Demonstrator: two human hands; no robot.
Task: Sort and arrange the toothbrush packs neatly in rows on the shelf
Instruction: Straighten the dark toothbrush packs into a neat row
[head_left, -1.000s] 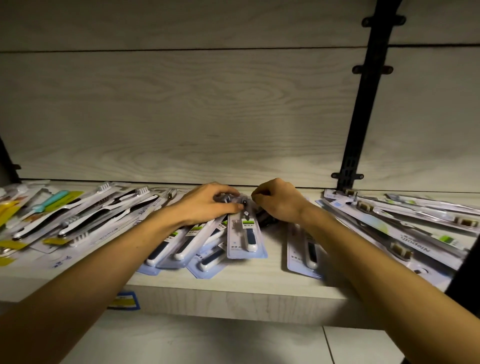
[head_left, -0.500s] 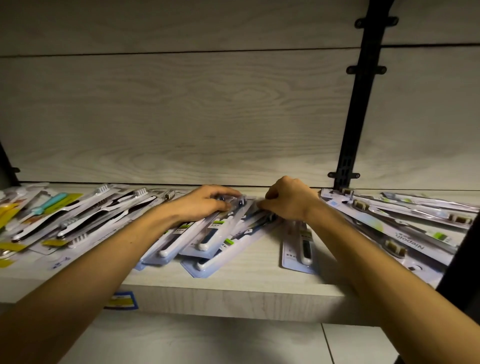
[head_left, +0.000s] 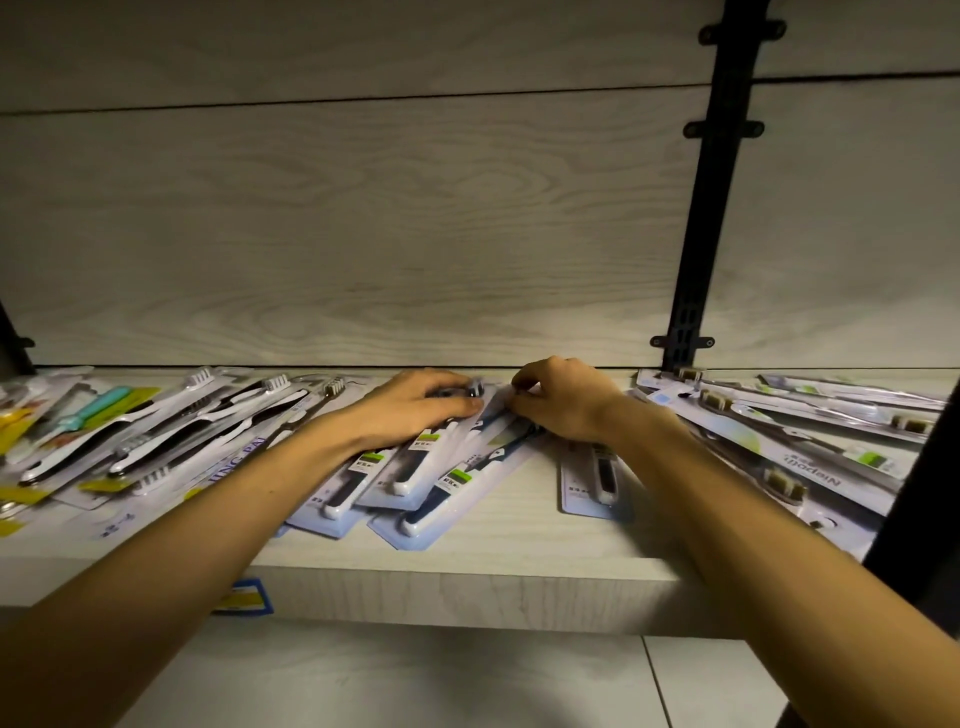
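Note:
Several blue-backed toothbrush packs (head_left: 415, 483) lie fanned and slanted on the pale wooden shelf (head_left: 519, 540). My left hand (head_left: 415, 408) lies on the far ends of these packs with its fingers curled over them. My right hand (head_left: 563, 397) is beside it, fingers curled, pinching the top end of the rightmost slanted pack (head_left: 457, 493). One more blue pack (head_left: 592, 480) lies straight, partly under my right forearm. The far ends of the packs are hidden by both hands.
A heap of black-and-white and teal toothbrush packs (head_left: 156, 431) fills the shelf's left. Long pale packs (head_left: 800, 436) are piled at the right beside a black upright rail (head_left: 701, 218). A blue-yellow price tag (head_left: 244, 597) sits on the shelf's front edge.
The middle packs have swung from pointing straight out to slanting left. Both hands shifted slightly toward the back of the shelf with them.

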